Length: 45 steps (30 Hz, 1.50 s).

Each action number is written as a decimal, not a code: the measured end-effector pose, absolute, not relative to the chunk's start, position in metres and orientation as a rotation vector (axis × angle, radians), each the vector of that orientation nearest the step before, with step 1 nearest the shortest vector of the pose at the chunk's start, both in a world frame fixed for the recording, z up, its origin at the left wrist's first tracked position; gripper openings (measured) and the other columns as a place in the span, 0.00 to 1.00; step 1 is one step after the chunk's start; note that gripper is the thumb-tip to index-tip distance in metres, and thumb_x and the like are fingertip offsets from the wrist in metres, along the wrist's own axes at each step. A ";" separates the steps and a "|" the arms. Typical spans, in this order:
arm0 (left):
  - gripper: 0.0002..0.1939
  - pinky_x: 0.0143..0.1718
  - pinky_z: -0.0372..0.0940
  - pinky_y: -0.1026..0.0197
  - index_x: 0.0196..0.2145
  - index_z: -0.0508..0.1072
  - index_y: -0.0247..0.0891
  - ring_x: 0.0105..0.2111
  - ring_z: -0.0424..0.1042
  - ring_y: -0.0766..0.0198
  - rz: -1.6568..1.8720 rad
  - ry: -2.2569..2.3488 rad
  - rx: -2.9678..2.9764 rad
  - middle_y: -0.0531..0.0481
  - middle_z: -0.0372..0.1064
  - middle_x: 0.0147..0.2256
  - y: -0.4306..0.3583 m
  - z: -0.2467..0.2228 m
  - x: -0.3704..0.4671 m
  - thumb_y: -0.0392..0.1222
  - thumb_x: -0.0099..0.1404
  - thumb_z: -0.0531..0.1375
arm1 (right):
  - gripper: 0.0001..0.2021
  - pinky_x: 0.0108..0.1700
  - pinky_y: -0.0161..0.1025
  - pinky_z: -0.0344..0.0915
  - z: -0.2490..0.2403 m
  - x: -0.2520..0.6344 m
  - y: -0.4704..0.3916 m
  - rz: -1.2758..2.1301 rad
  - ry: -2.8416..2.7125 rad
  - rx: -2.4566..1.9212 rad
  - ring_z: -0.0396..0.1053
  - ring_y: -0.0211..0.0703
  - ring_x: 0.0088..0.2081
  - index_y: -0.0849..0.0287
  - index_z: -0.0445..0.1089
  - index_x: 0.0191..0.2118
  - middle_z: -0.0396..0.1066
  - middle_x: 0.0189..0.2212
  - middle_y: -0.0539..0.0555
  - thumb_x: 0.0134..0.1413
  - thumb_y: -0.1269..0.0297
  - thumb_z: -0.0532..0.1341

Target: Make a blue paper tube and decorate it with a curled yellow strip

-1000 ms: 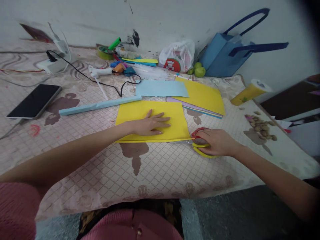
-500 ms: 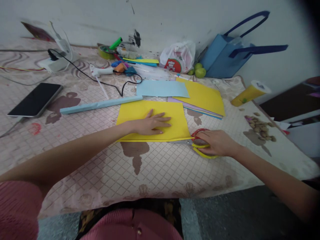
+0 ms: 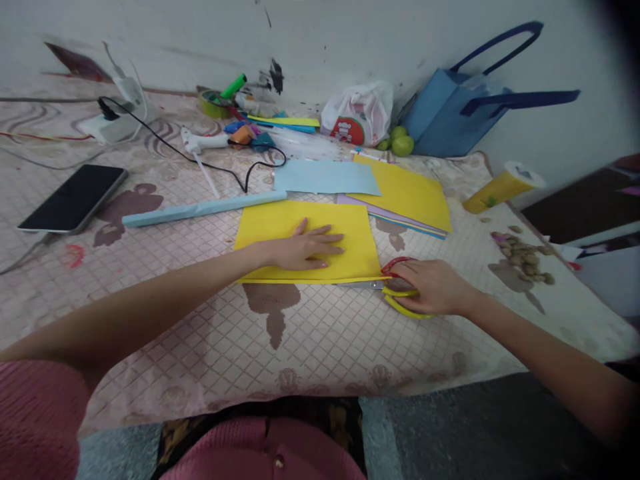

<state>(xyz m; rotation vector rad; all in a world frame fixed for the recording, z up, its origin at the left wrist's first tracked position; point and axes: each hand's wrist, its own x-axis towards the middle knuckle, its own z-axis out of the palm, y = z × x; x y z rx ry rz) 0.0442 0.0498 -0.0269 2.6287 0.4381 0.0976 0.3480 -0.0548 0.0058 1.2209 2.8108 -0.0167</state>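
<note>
On the pale patterned tablecloth, a flat rectangular yellow sheet lies before you.
Your spread left hand presses it, gripping nothing; your right hand curls around red-and-yellow-handled metal scissors at the sheet's near edge. Should your left hand slip, the sheet could skew; tilting the scissors could make a cut stray inward.

A blue tote bag was set beside green fruits, near a white plastic bag; a smartphone was laid at the left, attached to a cable.
</note>
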 end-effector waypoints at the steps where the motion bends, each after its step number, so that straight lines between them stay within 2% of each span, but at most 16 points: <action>1: 0.24 0.56 0.21 0.34 0.60 0.54 0.52 0.64 0.32 0.50 0.096 0.440 2.630 0.51 0.39 0.65 0.050 -0.027 0.044 0.48 0.67 0.48 | 0.17 0.34 0.39 0.64 0.006 0.348 -0.055 -0.017 2.799 1.222 0.71 0.47 0.39 0.60 0.65 0.43 0.73 0.40 0.57 0.49 0.57 0.57; 13: 0.24 0.55 0.20 0.33 0.60 0.53 0.52 0.64 0.32 0.50 0.098 0.436 2.630 0.51 0.38 0.65 0.049 -0.027 0.044 0.48 0.67 0.48 | 0.16 0.34 0.39 0.64 0.002 0.354 -0.054 -0.020 2.753 1.185 0.71 0.47 0.39 0.59 0.63 0.44 0.72 0.41 0.57 0.52 0.56 0.56; 24: 0.24 0.55 0.19 0.32 0.60 0.54 0.52 0.64 0.32 0.49 0.094 0.433 2.622 0.51 0.38 0.65 0.049 -0.028 0.044 0.48 0.67 0.48 | 0.16 0.35 0.38 0.64 0.006 0.345 -0.054 -0.038 2.763 1.247 0.71 0.47 0.39 0.60 0.64 0.43 0.72 0.40 0.57 0.49 0.56 0.57; 31: 0.24 0.55 0.20 0.31 0.60 0.54 0.51 0.64 0.32 0.49 0.086 0.444 2.620 0.52 0.38 0.65 0.048 -0.024 0.044 0.47 0.67 0.48 | 0.18 0.36 0.39 0.65 0.005 0.343 -0.054 -0.015 2.762 1.215 0.71 0.47 0.41 0.60 0.63 0.45 0.72 0.42 0.57 0.50 0.56 0.57; 36: 0.24 0.56 0.20 0.35 0.60 0.54 0.51 0.64 0.32 0.50 0.071 0.459 2.635 0.53 0.38 0.65 0.047 -0.024 0.045 0.48 0.67 0.48 | 0.18 0.35 0.38 0.64 0.003 0.346 -0.053 0.013 2.762 1.175 0.71 0.47 0.40 0.60 0.63 0.46 0.72 0.41 0.58 0.51 0.56 0.56; 40: 0.24 0.55 0.20 0.33 0.60 0.54 0.51 0.64 0.33 0.49 0.093 0.451 2.638 0.53 0.38 0.65 0.048 -0.025 0.044 0.49 0.67 0.48 | 0.17 0.33 0.38 0.64 0.001 0.349 -0.053 0.040 2.765 1.166 0.71 0.46 0.38 0.59 0.63 0.45 0.72 0.40 0.57 0.52 0.56 0.56; 45: 0.24 0.56 0.20 0.35 0.60 0.54 0.50 0.64 0.33 0.51 0.095 0.453 2.643 0.52 0.38 0.65 0.048 -0.027 0.044 0.48 0.67 0.48 | 0.17 0.35 0.38 0.65 0.003 0.346 -0.054 -0.008 2.754 1.204 0.71 0.46 0.40 0.59 0.63 0.45 0.72 0.41 0.57 0.51 0.56 0.57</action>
